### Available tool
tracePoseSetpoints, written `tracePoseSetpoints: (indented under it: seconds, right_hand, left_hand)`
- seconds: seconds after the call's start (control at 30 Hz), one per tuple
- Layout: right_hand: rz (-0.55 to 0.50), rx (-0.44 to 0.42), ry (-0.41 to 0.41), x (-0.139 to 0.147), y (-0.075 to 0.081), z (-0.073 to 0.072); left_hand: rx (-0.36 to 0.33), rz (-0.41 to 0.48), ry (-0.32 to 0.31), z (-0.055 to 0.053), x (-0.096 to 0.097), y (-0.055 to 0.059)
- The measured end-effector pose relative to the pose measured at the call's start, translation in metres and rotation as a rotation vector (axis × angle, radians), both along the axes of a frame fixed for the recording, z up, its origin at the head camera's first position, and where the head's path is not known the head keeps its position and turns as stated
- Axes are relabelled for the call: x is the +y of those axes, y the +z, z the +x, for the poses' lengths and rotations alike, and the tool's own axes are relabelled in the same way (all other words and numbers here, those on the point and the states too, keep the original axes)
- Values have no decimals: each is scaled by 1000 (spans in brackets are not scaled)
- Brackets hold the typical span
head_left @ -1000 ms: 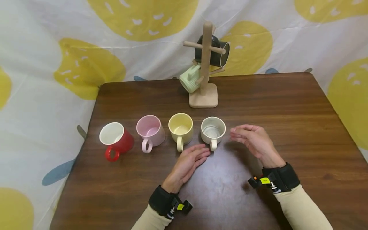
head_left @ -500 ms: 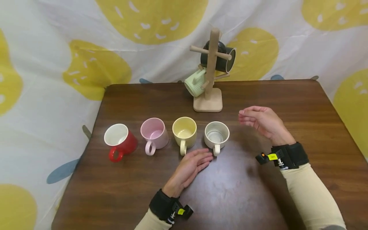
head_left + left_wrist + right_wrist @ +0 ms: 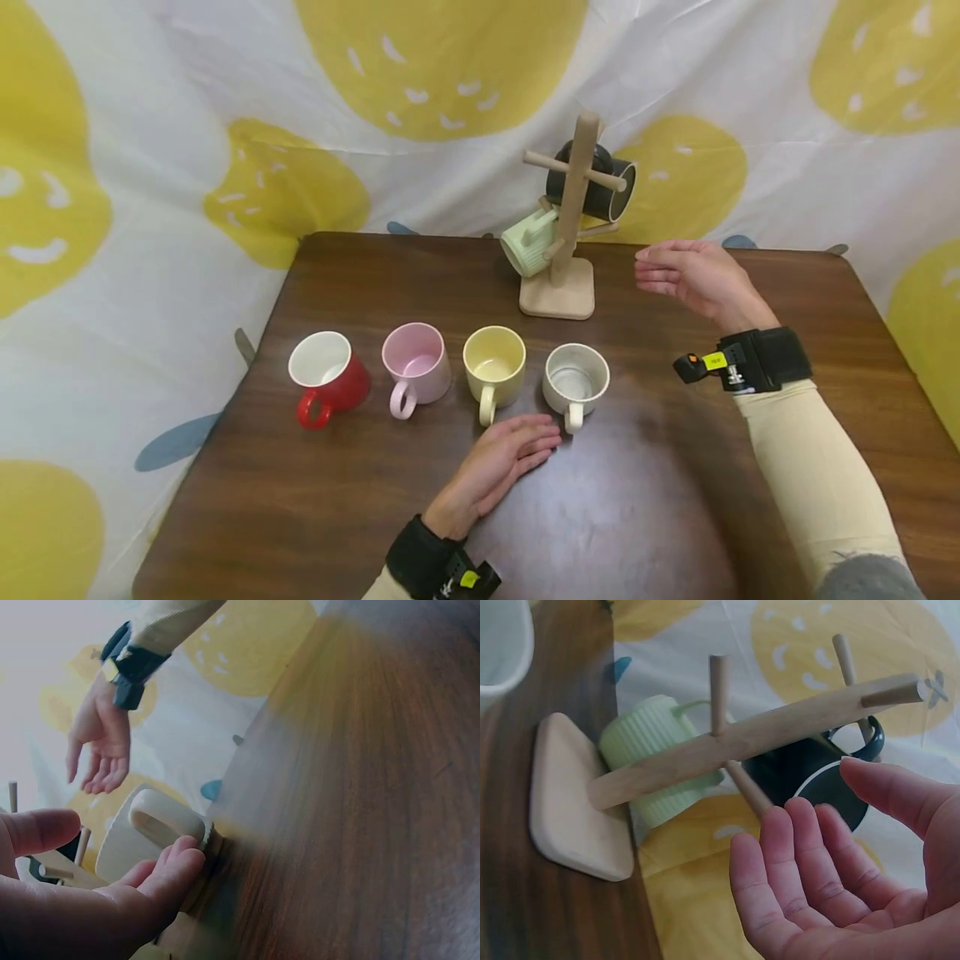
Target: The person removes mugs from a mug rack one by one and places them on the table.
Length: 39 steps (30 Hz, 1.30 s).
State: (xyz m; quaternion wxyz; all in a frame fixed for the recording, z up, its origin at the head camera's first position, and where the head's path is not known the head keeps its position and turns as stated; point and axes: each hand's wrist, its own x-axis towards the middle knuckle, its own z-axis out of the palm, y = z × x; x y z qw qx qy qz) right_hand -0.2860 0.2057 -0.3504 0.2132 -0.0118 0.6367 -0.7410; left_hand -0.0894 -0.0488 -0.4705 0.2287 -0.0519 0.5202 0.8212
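Marks on the right wrist camera's (image 3: pixel 688 367) yellow tag (image 3: pixel 715 361) are too small to read as a person's right hand (image 3: pixel 697 279), loosely cupped, hovers near a wooden mug tree (image 3: pixel 573 212); the left hand (image 3: pixel 506 462), fingers extended, lies beside an off-white mug (image 3: pixel 576 382) on the table (image 3: pixel 300 500).

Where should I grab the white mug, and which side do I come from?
Probably by its handle, coming from the person's side of the table. The white mug stands upright with that loop pointing toward the person, so it looks easy to reach. The yellow mug sits close on its left, so that side seems tighter.
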Motion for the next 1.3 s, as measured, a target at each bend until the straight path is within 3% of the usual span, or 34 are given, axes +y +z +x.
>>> tracePoseSetpoints:
  seconds: [0.37, 0.8, 1.0, 1.3]
  right_hand:
    - [28, -58, -20, -19, 26, -35]
    - [-44, -177, -136, -37, 34, -48]
    - [-74, -194, -210, -46, 36, -50]
    - [-301, -265, -271, -50, 37, -58]
  left_hand:
    - [9, 21, 6, 0, 1, -5]
    - [22, 24, 7, 2, 4, -5]
    - [21, 20, 6, 3, 4, -3]
    - [25, 24, -2, 5, 6, -3]
